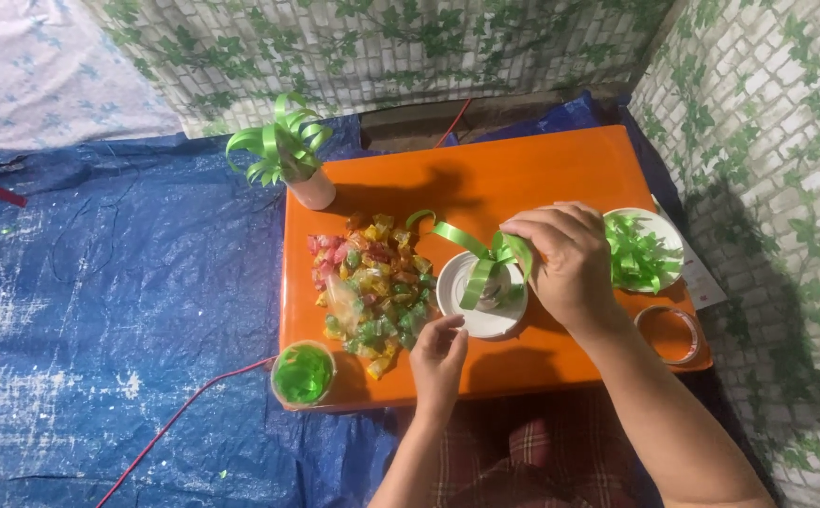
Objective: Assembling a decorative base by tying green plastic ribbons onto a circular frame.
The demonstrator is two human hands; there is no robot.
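My right hand (568, 259) pinches loops of green ribbon (481, 254) over a small object standing on a white round lid (481, 303) in the middle of the orange low table (523, 179). My left hand (439, 356) rests at the lid's near-left edge, fingers curled, beside a pile of wrapped candies (370, 282). What stands under the ribbon is mostly hidden by my right hand.
A white plate of cut green ribbon pieces (643, 248) lies at the right. A tape roll (669, 332) lies near the right front corner. A green ribbon spool (303, 373) sits at the front left corner, a finished ribbon decoration (286, 155) at the back left. A blue tarp (128, 310) covers the floor, crossed by a red cord (184, 414).
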